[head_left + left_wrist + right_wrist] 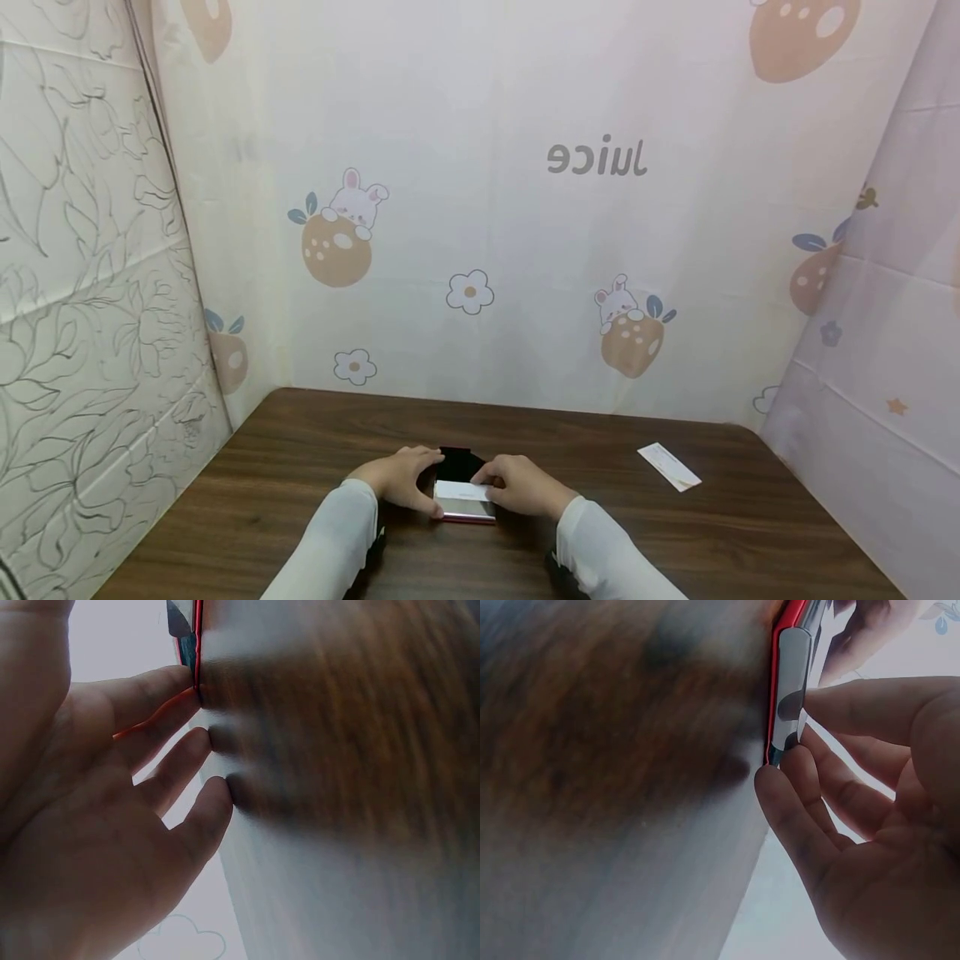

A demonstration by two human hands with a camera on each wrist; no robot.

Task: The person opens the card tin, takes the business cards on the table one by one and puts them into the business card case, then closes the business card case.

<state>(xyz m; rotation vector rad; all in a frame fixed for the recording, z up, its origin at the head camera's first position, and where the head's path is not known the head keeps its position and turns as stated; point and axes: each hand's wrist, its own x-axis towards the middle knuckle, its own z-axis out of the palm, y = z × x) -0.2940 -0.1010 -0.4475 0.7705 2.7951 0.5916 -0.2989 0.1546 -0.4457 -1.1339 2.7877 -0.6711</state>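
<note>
A small card case (463,507) lies on the table between my hands, its black flap (459,464) folded back on the far side. Red edging and a silver body (791,671) show in the right wrist view. A white card (455,490) lies over the case's far part. My left hand (401,477) holds the case from the left, thumb at the near corner and fingertips by the flap. In the left wrist view its lower fingers (180,769) come down to the tabletop. My right hand (525,485) pinches the card's right end, with the thumb against the case's side.
A white paper slip (670,467) lies alone to the right on the dark wood table (600,442). Patterned curtains (480,208) stand behind the table and along both sides.
</note>
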